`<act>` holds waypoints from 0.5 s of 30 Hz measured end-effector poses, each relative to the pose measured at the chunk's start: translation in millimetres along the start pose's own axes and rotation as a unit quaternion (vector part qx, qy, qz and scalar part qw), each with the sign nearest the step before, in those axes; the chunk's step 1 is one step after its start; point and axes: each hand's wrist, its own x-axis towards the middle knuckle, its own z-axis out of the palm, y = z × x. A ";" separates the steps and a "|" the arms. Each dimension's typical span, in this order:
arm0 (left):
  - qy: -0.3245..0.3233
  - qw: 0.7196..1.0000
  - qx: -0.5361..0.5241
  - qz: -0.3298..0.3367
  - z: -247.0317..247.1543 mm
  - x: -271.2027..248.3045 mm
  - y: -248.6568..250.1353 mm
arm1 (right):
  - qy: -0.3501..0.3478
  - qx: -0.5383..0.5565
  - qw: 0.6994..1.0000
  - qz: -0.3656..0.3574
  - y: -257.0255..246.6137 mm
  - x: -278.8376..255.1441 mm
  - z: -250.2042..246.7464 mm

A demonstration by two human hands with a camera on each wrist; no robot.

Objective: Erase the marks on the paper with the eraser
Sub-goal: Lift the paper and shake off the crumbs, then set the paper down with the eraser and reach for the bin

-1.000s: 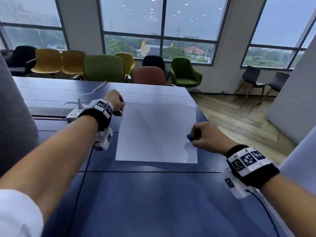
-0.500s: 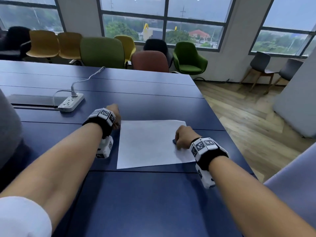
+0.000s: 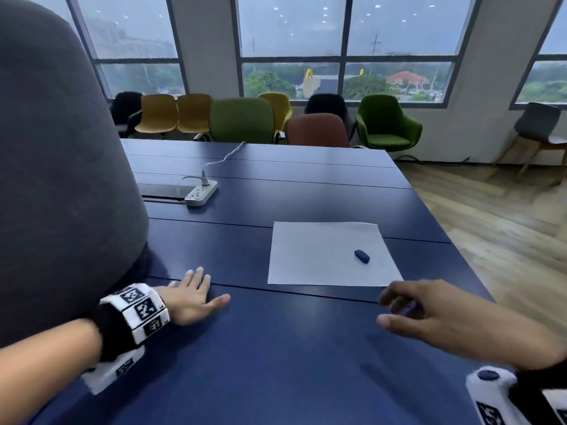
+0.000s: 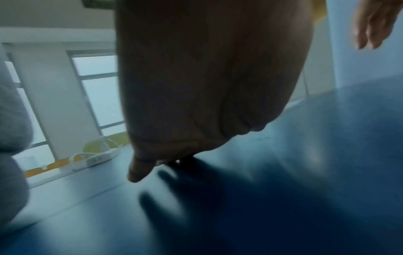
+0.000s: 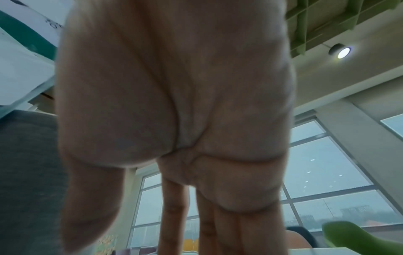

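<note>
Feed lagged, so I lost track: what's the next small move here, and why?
Probably none beyond resting: the eraser lies loose on the paper, no marks show on the sheet from here, and both the left hand and right hand are off it, holding nothing.

Dark blue desk (image 3: 276, 348), seamed panels. White paper (image 3: 313, 256) lies flat on it. Power strip (image 3: 202, 194) well beyond the paper, to its left; left hand (image 3: 191, 297) flat on the desk nearer than the paper, left.
</note>
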 end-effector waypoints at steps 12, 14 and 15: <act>-0.046 0.979 -0.021 0.196 34.7 -73.4 151.9 | 0.017 0.134 0.990 -0.038 -9.1 -60.7 74.6; -0.063 0.968 -0.067 0.231 24.0 -84.5 150.4 | 0.045 0.171 0.983 -0.052 -10.1 -65.3 84.6; -0.055 0.970 -0.083 0.222 19.3 -89.0 139.4 | 0.062 0.182 0.980 -0.052 -9.1 -68.0 88.7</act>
